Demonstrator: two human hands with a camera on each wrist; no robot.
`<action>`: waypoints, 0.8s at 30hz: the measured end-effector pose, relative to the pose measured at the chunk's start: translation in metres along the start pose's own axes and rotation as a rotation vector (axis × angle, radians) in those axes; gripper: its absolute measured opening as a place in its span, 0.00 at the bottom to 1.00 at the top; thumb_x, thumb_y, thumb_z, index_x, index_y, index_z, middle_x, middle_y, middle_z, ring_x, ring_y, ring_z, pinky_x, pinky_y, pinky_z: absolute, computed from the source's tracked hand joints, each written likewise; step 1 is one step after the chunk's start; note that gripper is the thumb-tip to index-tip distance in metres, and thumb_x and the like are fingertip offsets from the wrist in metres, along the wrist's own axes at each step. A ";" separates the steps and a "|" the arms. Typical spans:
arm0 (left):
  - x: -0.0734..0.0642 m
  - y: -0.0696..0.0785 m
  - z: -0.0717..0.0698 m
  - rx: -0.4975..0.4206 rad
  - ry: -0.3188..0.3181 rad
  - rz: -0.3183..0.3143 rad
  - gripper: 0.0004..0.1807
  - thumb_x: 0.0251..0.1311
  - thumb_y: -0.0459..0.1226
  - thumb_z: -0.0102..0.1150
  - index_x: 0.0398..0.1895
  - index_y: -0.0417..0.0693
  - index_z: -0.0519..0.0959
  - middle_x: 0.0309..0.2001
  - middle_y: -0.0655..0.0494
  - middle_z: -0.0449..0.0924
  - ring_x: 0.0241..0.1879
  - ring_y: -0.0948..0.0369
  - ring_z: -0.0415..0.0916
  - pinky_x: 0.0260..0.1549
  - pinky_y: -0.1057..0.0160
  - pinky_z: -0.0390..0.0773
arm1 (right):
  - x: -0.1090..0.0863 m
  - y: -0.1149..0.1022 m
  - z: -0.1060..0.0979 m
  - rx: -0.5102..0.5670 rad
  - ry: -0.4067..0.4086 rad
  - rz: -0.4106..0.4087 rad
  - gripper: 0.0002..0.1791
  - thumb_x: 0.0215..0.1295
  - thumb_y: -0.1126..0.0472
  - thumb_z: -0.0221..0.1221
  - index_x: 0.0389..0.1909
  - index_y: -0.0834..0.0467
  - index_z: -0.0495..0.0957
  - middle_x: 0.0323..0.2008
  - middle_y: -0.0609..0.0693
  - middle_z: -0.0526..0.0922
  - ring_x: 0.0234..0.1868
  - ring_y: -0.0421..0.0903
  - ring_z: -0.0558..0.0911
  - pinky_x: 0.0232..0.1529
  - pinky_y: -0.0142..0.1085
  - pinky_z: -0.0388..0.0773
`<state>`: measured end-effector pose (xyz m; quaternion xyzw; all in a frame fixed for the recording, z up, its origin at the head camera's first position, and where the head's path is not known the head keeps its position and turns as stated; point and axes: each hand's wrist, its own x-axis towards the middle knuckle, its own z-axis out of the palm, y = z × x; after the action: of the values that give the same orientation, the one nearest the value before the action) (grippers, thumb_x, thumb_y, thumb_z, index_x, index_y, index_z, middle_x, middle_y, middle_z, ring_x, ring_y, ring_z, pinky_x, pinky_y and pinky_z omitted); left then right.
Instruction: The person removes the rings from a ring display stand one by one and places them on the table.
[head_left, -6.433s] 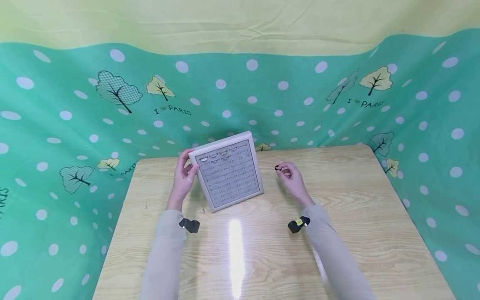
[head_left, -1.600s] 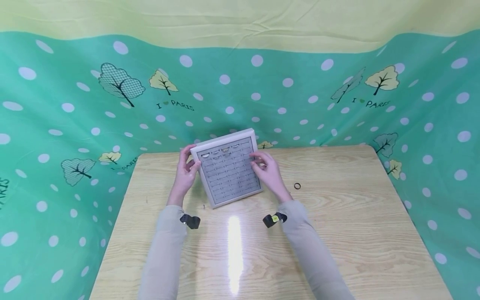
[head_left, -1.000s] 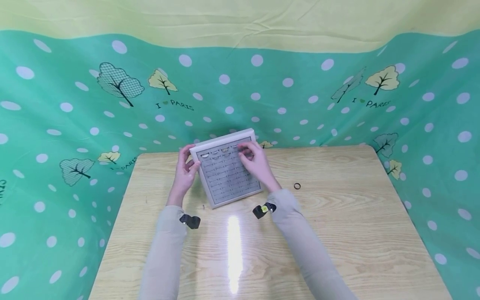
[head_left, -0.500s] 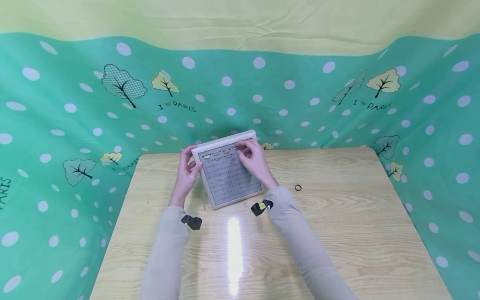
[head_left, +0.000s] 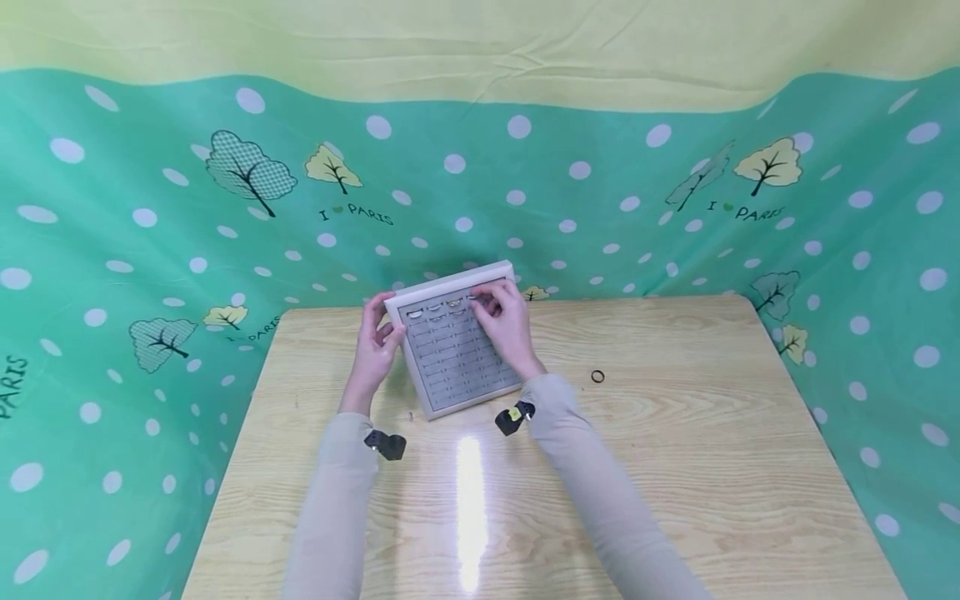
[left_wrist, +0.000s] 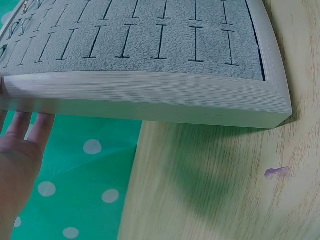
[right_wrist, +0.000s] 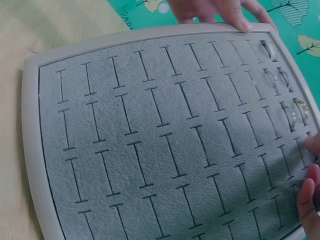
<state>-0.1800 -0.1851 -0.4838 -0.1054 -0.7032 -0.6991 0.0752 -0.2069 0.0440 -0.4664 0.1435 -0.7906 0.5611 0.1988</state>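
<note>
A pale-framed ring display tray (head_left: 465,358) stands tilted up on the table, its grey padded face cut with rows of slots. My left hand (head_left: 372,347) grips its upper left side, thumb on the frame; in the left wrist view its fingers (left_wrist: 41,130) reach under the edge. Several rings sit in the upper slots, including a gold-toned ring (right_wrist: 301,110) and a silver ring (right_wrist: 268,50). My right hand (head_left: 507,327) has curled fingers at the top row, pinching a silver ring (head_left: 472,297), mostly hidden by the fingertips. A black ring (head_left: 597,377) lies on the table to the right.
The wooden table (head_left: 690,467) backs onto a green dotted curtain (head_left: 517,200). A small purplish mark or scrap (left_wrist: 278,173) shows on the wood near the tray's lower left corner. Each sleeved wrist wears a small black camera (head_left: 388,444).
My right hand earlier held the black ring, which now lies on the table. It has since moved left from the tray's right side to the top-row ring. My left hand keeps its grip.
</note>
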 end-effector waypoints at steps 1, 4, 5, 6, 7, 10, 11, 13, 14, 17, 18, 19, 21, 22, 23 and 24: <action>0.000 0.000 0.000 -0.006 0.000 0.006 0.32 0.61 0.17 0.45 0.68 0.42 0.57 0.61 0.41 0.66 0.50 0.49 0.73 0.46 0.64 0.79 | 0.000 0.001 0.001 -0.005 0.010 -0.003 0.07 0.58 0.70 0.65 0.38 0.63 0.82 0.37 0.53 0.73 0.29 0.44 0.73 0.28 0.29 0.74; 0.000 -0.001 0.000 -0.012 -0.003 0.012 0.33 0.60 0.16 0.45 0.68 0.42 0.58 0.61 0.42 0.66 0.49 0.51 0.74 0.45 0.64 0.79 | 0.000 0.002 0.003 -0.021 0.031 -0.013 0.06 0.58 0.70 0.64 0.37 0.64 0.82 0.36 0.53 0.73 0.28 0.44 0.73 0.28 0.29 0.73; -0.001 -0.001 0.000 -0.015 -0.002 0.011 0.33 0.60 0.16 0.45 0.68 0.42 0.58 0.60 0.42 0.66 0.48 0.52 0.75 0.45 0.64 0.79 | -0.001 0.003 0.003 -0.024 0.035 -0.013 0.06 0.59 0.70 0.64 0.37 0.64 0.82 0.36 0.53 0.73 0.28 0.44 0.73 0.28 0.29 0.73; -0.001 -0.001 0.000 -0.017 0.000 0.012 0.33 0.60 0.16 0.45 0.68 0.43 0.58 0.60 0.42 0.66 0.48 0.53 0.75 0.45 0.64 0.79 | -0.001 0.003 0.004 -0.027 0.038 -0.015 0.06 0.59 0.70 0.64 0.37 0.64 0.82 0.36 0.53 0.73 0.29 0.43 0.73 0.28 0.29 0.72; 0.000 0.000 0.000 -0.017 0.001 0.012 0.33 0.60 0.16 0.45 0.68 0.43 0.58 0.60 0.43 0.67 0.47 0.53 0.75 0.45 0.64 0.79 | -0.001 0.003 0.004 -0.029 0.040 -0.017 0.05 0.59 0.70 0.64 0.37 0.64 0.82 0.36 0.53 0.73 0.29 0.43 0.73 0.28 0.29 0.72; 0.000 0.000 0.000 -0.014 0.003 0.006 0.33 0.60 0.16 0.45 0.68 0.43 0.58 0.60 0.43 0.67 0.48 0.52 0.75 0.45 0.65 0.79 | 0.000 0.003 0.004 -0.034 0.042 -0.020 0.05 0.60 0.69 0.64 0.37 0.64 0.82 0.35 0.53 0.73 0.29 0.44 0.73 0.28 0.29 0.71; 0.000 0.001 0.001 -0.014 0.004 0.003 0.33 0.60 0.16 0.45 0.68 0.43 0.58 0.60 0.43 0.67 0.48 0.52 0.75 0.45 0.64 0.79 | 0.000 0.003 0.004 -0.035 0.041 -0.020 0.05 0.60 0.70 0.64 0.37 0.64 0.82 0.35 0.53 0.73 0.29 0.44 0.73 0.28 0.29 0.71; 0.000 0.001 0.001 -0.013 0.004 -0.003 0.33 0.61 0.16 0.45 0.69 0.44 0.58 0.60 0.44 0.67 0.48 0.52 0.75 0.45 0.64 0.79 | 0.000 0.003 0.004 -0.045 0.037 -0.017 0.04 0.60 0.70 0.64 0.36 0.65 0.81 0.35 0.53 0.72 0.29 0.44 0.72 0.28 0.29 0.71; 0.000 0.001 0.001 -0.012 0.004 -0.005 0.33 0.61 0.16 0.45 0.69 0.44 0.58 0.60 0.44 0.67 0.48 0.52 0.75 0.45 0.64 0.79 | 0.000 0.003 0.004 -0.053 0.032 -0.014 0.04 0.60 0.70 0.63 0.36 0.65 0.81 0.35 0.54 0.72 0.29 0.44 0.72 0.28 0.29 0.71; 0.000 0.000 0.001 -0.012 0.004 -0.006 0.33 0.61 0.16 0.45 0.68 0.45 0.58 0.60 0.44 0.67 0.48 0.52 0.75 0.45 0.64 0.80 | 0.001 0.003 0.003 -0.089 0.003 -0.005 0.04 0.61 0.69 0.63 0.36 0.65 0.80 0.36 0.54 0.71 0.30 0.44 0.72 0.29 0.30 0.72; 0.000 0.000 0.001 -0.013 0.005 -0.006 0.33 0.61 0.16 0.45 0.68 0.45 0.58 0.60 0.44 0.67 0.48 0.52 0.75 0.45 0.64 0.80 | 0.001 0.004 0.002 -0.100 -0.011 -0.002 0.04 0.62 0.68 0.62 0.37 0.64 0.79 0.37 0.54 0.71 0.30 0.44 0.72 0.30 0.30 0.72; 0.000 0.000 0.001 -0.016 0.005 -0.007 0.33 0.61 0.16 0.45 0.68 0.45 0.58 0.60 0.44 0.67 0.48 0.52 0.75 0.45 0.64 0.80 | 0.001 0.004 0.002 -0.107 -0.026 0.002 0.04 0.63 0.68 0.62 0.37 0.64 0.79 0.37 0.54 0.70 0.31 0.44 0.72 0.30 0.30 0.72; 0.000 -0.001 0.001 -0.015 0.006 -0.007 0.33 0.61 0.16 0.45 0.69 0.45 0.58 0.60 0.44 0.67 0.48 0.53 0.75 0.46 0.64 0.80 | 0.001 0.004 0.000 -0.113 -0.059 0.006 0.04 0.64 0.67 0.61 0.37 0.64 0.78 0.39 0.54 0.70 0.32 0.45 0.72 0.32 0.31 0.72; 0.000 -0.001 0.001 -0.015 0.006 -0.007 0.33 0.61 0.17 0.45 0.69 0.45 0.58 0.60 0.44 0.67 0.48 0.53 0.75 0.46 0.64 0.80 | 0.001 0.004 0.000 -0.112 -0.075 0.009 0.04 0.64 0.67 0.60 0.37 0.64 0.77 0.39 0.54 0.69 0.33 0.45 0.72 0.32 0.31 0.72; 0.000 -0.001 0.001 -0.014 0.007 -0.006 0.33 0.61 0.17 0.45 0.69 0.45 0.58 0.60 0.44 0.67 0.48 0.53 0.75 0.46 0.64 0.80 | 0.001 0.004 -0.001 -0.107 -0.090 0.013 0.04 0.65 0.67 0.59 0.37 0.64 0.77 0.40 0.54 0.69 0.33 0.45 0.72 0.33 0.31 0.72; 0.000 -0.001 0.000 -0.014 0.007 -0.005 0.33 0.61 0.17 0.45 0.69 0.45 0.58 0.60 0.44 0.67 0.48 0.53 0.75 0.46 0.64 0.80 | 0.001 0.004 -0.002 -0.104 -0.104 0.016 0.04 0.65 0.67 0.59 0.37 0.65 0.76 0.40 0.54 0.68 0.33 0.45 0.71 0.33 0.31 0.72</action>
<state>-0.1805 -0.1848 -0.4846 -0.1016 -0.6985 -0.7044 0.0749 -0.2089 0.0469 -0.4687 0.1557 -0.8292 0.5124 0.1603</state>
